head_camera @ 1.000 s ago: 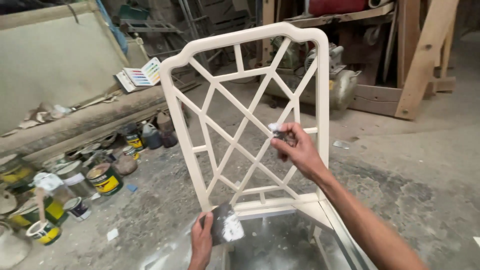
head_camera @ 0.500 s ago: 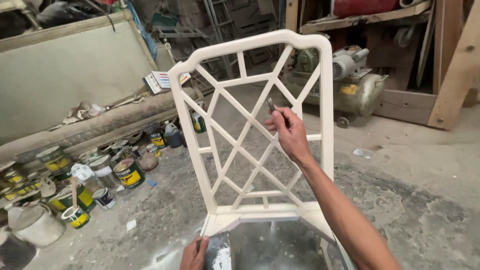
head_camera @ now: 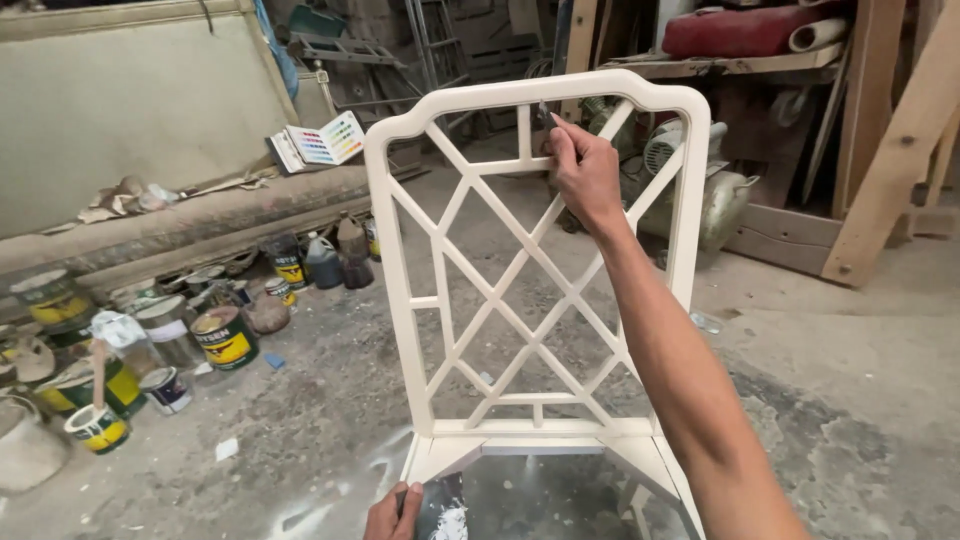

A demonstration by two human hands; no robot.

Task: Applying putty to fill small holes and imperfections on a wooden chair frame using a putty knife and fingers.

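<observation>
Head view. A cream-painted lattice chair back [head_camera: 540, 260] stands upright in the middle of the frame and serves as the landmark here. The right hand [head_camera: 585, 172] reaches to its upper rails, just below the top rail, fingers pinched shut on a small dark scraper or folded abrasive [head_camera: 546, 115] whose tip meets the short upright bar there. The left hand [head_camera: 392, 516], below the chair back at the seat edge, is closed on a dark sheet smeared with white filler [head_camera: 445, 512].

Judgement: work at this joint goes best with light strokes along the bar, the tool kept flat so that the paint is not gouged, while the lower hand steadies the frame.

Left of the chair back, paint tins [head_camera: 225, 338] crowd the dusty floor; behind it sits a compressor [head_camera: 700, 185].
</observation>
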